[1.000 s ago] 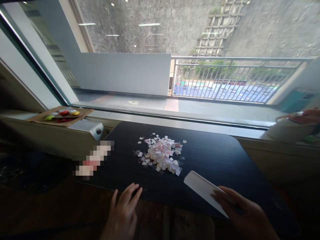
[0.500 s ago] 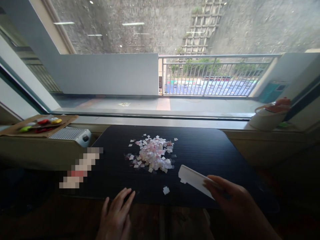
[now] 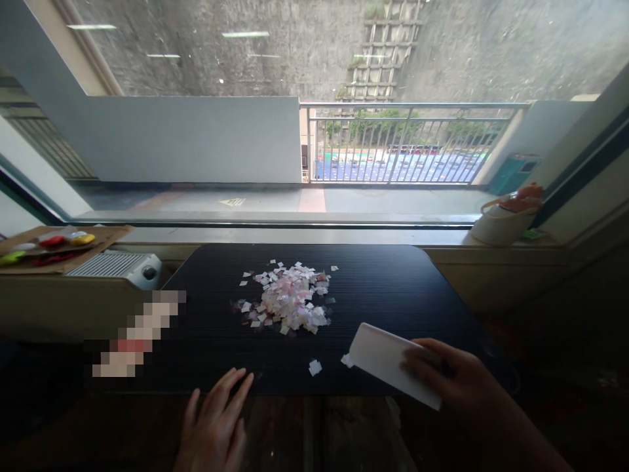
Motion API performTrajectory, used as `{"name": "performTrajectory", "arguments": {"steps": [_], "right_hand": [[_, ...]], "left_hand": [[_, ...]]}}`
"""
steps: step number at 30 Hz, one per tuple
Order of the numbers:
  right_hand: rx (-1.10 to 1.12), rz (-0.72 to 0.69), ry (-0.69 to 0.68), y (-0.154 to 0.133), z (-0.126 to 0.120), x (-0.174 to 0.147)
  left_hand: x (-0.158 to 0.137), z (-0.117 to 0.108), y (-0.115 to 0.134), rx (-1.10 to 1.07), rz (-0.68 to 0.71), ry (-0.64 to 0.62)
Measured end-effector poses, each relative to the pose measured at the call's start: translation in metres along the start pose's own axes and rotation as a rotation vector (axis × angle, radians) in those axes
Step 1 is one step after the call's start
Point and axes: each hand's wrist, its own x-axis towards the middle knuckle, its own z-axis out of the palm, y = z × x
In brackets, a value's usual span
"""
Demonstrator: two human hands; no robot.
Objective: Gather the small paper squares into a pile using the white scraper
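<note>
A loose pile of small white and pinkish paper squares [image 3: 293, 298] lies on the dark table [image 3: 383, 288]. Closer to the front edge rests a small group of white squares [image 3: 315, 368], apart from the pile. My right hand [image 3: 442, 367] grips a white flat rectangular piece [image 3: 388, 360], its exact kind unclear, tilted so that its broad face shows. At its left end a white square [image 3: 346, 360] shows; whether they touch I cannot tell. At the table's front edge my left hand [image 3: 219, 416] has its fingers spread, holding nothing.
A pixelated strip [image 3: 140, 334] covers the table's left edge. Beyond it are a white ridged box [image 3: 115, 265] with a knob and cardboard [image 3: 111, 237] bearing coloured items. A white bag-like container [image 3: 504, 223] stands on the sill at right. The window [image 3: 275, 226] borders the table's far side.
The camera view has swung slightly right, so the table and pile appear further left. My right hand has turned the white piece, showing more of its face. My left hand stays spread.
</note>
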Motion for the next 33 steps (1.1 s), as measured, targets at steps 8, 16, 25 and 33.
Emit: {"name": "performTrajectory", "arguments": {"steps": [8,16,25,33], "right_hand": [[0.125,-0.063,-0.293,0.022,-0.001,0.052],[0.213,-0.001,-0.541,0.021,-0.004,0.057],[0.151,0.020,-0.490,0.017,-0.017,0.024],[0.076,-0.040,-0.202,0.000,0.014,0.012]], "left_hand": [[-0.001,0.000,-0.002,-0.001,-0.007,-0.011],[0.007,-0.014,0.011,0.006,-0.039,-0.020],[0.003,-0.006,0.003,-0.003,-0.011,-0.003],[0.015,-0.028,0.019,0.014,-0.049,-0.095]]}}
